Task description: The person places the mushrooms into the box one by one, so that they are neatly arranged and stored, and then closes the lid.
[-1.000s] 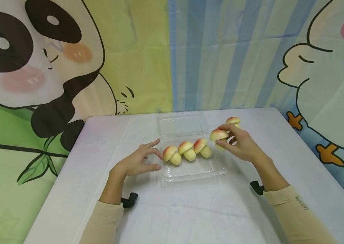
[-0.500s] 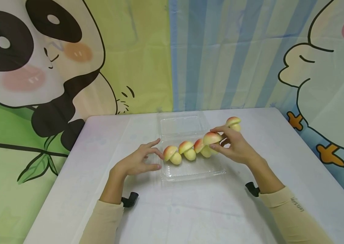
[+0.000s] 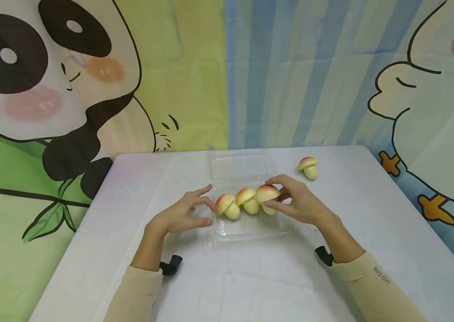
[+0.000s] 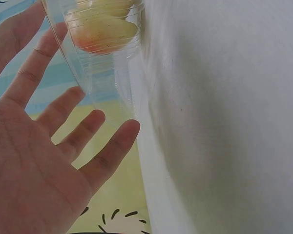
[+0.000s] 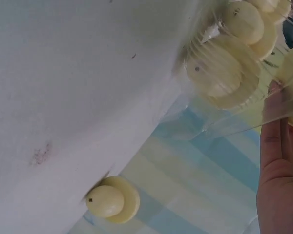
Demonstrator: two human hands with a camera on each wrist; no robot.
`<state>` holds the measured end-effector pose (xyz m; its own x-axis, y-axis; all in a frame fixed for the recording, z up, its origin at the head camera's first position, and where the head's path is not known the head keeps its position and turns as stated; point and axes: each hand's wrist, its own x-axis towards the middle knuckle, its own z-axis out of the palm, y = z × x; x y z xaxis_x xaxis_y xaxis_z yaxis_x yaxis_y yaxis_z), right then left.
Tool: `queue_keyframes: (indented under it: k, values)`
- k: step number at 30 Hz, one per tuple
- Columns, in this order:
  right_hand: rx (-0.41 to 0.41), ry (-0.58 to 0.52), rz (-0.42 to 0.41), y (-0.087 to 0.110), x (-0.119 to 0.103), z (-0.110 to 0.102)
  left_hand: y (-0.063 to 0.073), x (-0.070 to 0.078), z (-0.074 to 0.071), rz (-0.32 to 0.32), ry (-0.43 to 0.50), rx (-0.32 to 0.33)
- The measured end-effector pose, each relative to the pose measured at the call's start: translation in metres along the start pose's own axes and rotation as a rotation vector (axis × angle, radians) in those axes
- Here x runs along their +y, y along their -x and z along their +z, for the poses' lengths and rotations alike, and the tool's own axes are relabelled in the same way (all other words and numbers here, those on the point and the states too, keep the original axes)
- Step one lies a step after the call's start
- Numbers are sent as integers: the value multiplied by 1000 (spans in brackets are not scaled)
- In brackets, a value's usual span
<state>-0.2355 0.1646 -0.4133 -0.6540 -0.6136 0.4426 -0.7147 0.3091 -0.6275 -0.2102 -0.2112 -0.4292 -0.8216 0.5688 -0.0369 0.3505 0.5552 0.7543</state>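
Observation:
My right hand [image 3: 301, 203] pinches a toy mushroom [image 3: 266, 192], its cap yellow with a red blush, over the right part of a clear plastic clamshell box [image 3: 247, 229]. Inside the box a left mushroom [image 3: 231, 209] and a middle mushroom [image 3: 248, 201] lie side by side; the held one mostly hides a third in the head view. At the box's left rim my left hand [image 3: 184, 212] keeps its fingers spread, fingertips right at the clear wall. The left wrist view shows its open palm [image 4: 34, 161] beside the box.
One more mushroom [image 3: 308, 167] stands on the white table [image 3: 227, 286], behind and right of the box. The box's clear lid [image 3: 241, 166] lies folded back toward the rear edge. Behind the table hangs a cartoon-printed curtain [image 3: 187, 67].
My right hand has carried the mushroom leftward from the box's right side to over the third mushroom. The left hand has stayed at the left rim.

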Motion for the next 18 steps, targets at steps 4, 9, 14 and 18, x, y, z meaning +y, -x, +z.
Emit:
queue_keyframes:
  k: [4,9,14,18]
  values:
    - [-29,8,16,-3,-5,6,0,-1,0,11,-6,2]
    - [-69,6,39,-7,-10,12,0,0,-2,22,-16,9]
    - [-99,-14,29,-8,-14,18,-2,3,-1,31,-17,5]
    - [-120,-34,35,-9,-16,24,0,5,-2,16,-28,6]
